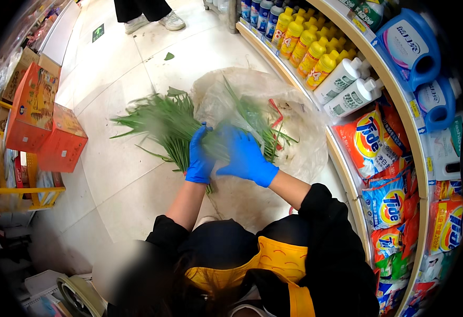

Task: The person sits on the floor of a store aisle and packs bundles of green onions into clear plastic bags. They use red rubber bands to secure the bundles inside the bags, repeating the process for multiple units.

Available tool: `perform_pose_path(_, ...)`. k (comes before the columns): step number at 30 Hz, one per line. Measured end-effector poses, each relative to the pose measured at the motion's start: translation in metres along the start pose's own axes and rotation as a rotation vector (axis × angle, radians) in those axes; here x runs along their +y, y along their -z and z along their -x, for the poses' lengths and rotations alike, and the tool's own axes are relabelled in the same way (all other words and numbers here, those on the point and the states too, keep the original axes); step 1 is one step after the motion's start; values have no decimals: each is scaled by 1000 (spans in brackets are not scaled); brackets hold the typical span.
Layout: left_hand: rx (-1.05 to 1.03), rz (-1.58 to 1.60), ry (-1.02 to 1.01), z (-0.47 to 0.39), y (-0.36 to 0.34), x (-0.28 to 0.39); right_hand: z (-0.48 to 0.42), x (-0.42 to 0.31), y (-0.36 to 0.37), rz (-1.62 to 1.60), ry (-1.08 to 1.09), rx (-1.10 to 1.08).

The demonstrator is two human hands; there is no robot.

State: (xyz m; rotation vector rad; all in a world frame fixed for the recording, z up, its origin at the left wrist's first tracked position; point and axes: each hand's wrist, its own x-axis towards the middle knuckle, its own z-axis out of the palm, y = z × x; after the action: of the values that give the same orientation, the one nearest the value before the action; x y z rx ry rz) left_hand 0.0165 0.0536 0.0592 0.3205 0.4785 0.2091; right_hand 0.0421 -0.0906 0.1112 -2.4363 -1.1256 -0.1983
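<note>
Both hands wear blue gloves. My left hand [201, 156] is closed around a bunch of long green leafy stalks [168, 126], whose leaves fan out to the upper left over the floor tiles. My right hand [249, 156] is beside it, fingers stretched towards the stalks; blur hides whether it grips any. Under and beyond my right hand, more green stalks [271, 148] lie on a spread clear plastic bag [306, 146]. A red strip [277, 113] lies among them.
Shelves with yellow bottles [306, 51], white bottles and Tide detergent bags [368, 144] curve along the right. Red-orange boxes [63, 138] and a yellow rack [21, 191] stand at the left. Another person's shoes [172, 20] are at the top. Leaf scraps lie on the tiles.
</note>
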Motion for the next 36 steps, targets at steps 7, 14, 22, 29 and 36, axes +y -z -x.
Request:
perform_pose_path(7,-200,38,205,9,5,0,9,31,-40,-837,-375,-364)
perform_pose_path(14,-132,-30,224,3,29,-8,7,16,-15,-1494,-786,-843)
perform_pose_path(22,-13,118,61,7,13,6,5,-6,0,-798,-282,193)
perform_pose_path(29,-11,16,50,16,-2,5,3,7,-18,-773,-285,139)
perform_pose_path(36,-18,-129,-96,9,7,-7,9,9,-35,-599,-263,-201)
